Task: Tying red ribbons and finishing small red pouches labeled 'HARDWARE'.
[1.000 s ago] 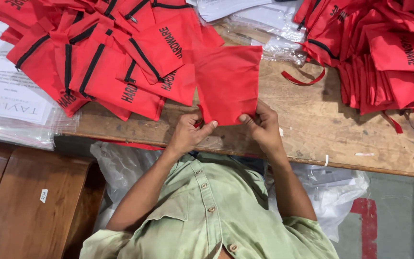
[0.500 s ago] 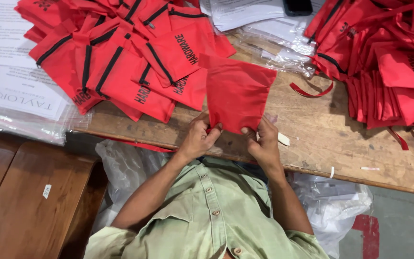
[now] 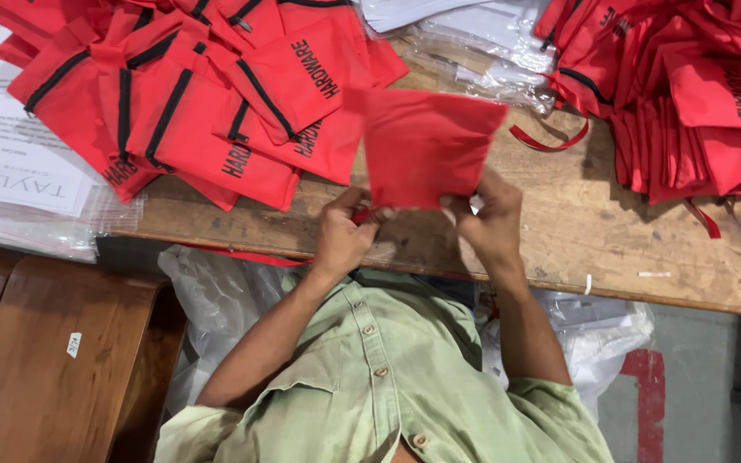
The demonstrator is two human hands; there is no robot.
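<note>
Both my hands hold one plain red fabric pouch (image 3: 426, 146) by its near edge, just above the wooden table (image 3: 576, 231). My left hand (image 3: 343, 233) pinches the lower left corner. My right hand (image 3: 492, 219) grips the lower right corner. The pouch is spread flat between them, its far edge tilted up to the right. A heap of red pouches with black trim and black lettering (image 3: 190, 103) lies to the left of it.
A second heap of red pouches (image 3: 696, 94) with loose red ribbons lies at the far right. Clear plastic sleeves and papers (image 3: 465, 34) lie at the back, and printed sheets in plastic (image 3: 19, 171) at the left. A clear plastic bag (image 3: 207, 300) hangs below the table edge, beside a wooden bench (image 3: 53, 360).
Both hands have kept hold of the red pouch, which has turned a little and spread wider between them. The view has shifted slightly.
</note>
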